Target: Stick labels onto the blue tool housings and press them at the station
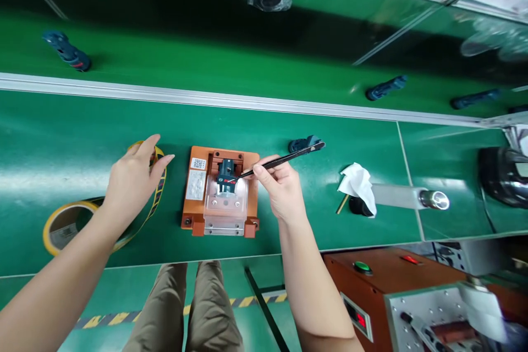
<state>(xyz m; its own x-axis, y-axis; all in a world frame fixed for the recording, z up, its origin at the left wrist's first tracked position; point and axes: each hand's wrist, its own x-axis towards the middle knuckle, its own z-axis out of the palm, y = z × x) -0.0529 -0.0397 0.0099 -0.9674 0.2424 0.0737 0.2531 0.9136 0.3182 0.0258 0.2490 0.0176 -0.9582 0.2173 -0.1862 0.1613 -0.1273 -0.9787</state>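
An orange fixture [190, 214] with a clear plastic cover lies on the green bench. In it sits a small dark blue housing [226, 170] with a red mark. My right hand [281, 184] is closed on black tweezers [284, 158], whose tip touches or hovers just over the housing's red mark. To the left, my left hand [136, 176] has its thumb and fingers apart and holds nothing. It is over a loop of yellow tape [161, 190]. Behind the tweezers another dark blue housing [300, 144] lies on the bench.
A tape roll [49, 231] stands at the left. On the right are a white cloth [358, 182], a bottle [396, 196] and an orange machine [388, 269]. More blue housings [68, 52] lie beyond the metal rail [173, 96].
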